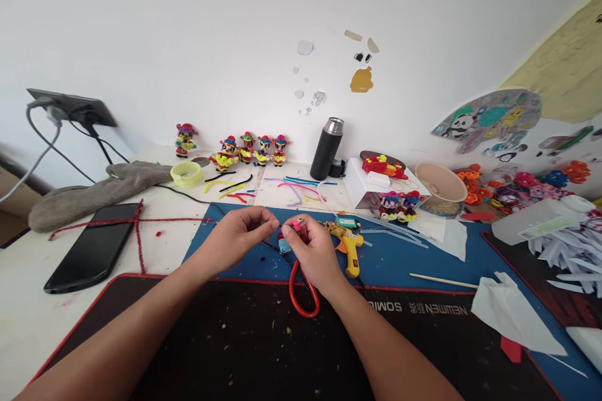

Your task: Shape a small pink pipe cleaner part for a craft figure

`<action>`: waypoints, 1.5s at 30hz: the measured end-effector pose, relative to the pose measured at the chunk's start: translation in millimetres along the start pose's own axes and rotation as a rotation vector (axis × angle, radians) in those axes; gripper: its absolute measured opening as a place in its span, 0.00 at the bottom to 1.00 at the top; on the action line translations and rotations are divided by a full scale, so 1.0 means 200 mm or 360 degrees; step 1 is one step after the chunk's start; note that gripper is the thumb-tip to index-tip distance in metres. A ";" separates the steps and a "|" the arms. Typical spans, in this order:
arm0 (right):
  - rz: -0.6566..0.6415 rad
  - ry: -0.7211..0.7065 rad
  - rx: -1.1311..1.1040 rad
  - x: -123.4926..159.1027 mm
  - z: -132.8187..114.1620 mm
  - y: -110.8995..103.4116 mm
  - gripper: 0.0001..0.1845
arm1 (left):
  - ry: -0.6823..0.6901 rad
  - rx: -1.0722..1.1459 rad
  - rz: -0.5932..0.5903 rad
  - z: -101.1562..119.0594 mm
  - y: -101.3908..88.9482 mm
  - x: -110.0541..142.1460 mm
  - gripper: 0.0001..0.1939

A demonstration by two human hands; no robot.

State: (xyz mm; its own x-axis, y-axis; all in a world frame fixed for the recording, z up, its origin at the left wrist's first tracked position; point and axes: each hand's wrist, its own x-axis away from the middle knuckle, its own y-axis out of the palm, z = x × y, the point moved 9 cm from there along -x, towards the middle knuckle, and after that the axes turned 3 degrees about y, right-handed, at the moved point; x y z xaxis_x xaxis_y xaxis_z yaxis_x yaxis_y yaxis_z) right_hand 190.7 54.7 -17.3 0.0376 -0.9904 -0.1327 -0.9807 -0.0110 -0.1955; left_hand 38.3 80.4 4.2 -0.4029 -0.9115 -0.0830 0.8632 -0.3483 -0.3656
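Red and small, a craft piece (301, 233) is pinched in the right hand (320, 255) over the blue mat (385, 263). The left hand (235, 235) presses thumb and finger together beside it. A yellow glue gun (350, 247) lies nearby.

Recorded solid blue on the work mat (385, 263), and black on the desk mat (235, 338) with red edging and off-white lettering. Noted yellow on the glue gun (350, 243). Found black on the flask (325, 153), with silver at the top. Logged red on the loop (293, 297), and red with pink on the small piece (301, 229). Observed mixed red, purple, yellow and blue on the figurines (264, 151). Registered a black-and-white panda motif on the grey panel (510, 109).
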 end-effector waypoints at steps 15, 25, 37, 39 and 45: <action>-0.0003 -0.0011 -0.0002 0.00 -0.01 0.01 0.12 | 0.0042 -0.0147 0.0036 0.02 0.01 0.01 0.18; -0.0009 0.0014 -0.0029 0.00 0.00 0.01 0.11 | -0.0023 -0.0010 -0.0032 0.00 -0.01 -0.01 0.19; -0.0022 0.0010 -0.0003 0.00 0.00 0.02 0.11 | -0.0008 0.0035 -0.0081 -0.01 0.01 0.00 0.17; -0.0016 0.0008 -0.0005 0.00 0.00 0.02 0.10 | -0.0017 0.0031 -0.0090 -0.01 0.01 0.00 0.16; 0.0007 0.0005 -0.0044 0.00 0.00 0.00 0.11 | -0.0045 0.0055 -0.0083 -0.02 0.01 0.00 0.15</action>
State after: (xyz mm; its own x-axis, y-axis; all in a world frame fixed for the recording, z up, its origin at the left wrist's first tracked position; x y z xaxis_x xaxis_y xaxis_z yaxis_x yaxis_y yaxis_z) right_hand 189.8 55.2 -17.8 0.0329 -0.9909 -0.1302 -0.9858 -0.0107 -0.1677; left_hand 39.1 80.4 -1.3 -0.4395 -0.8974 -0.0383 0.8513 -0.4026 -0.3363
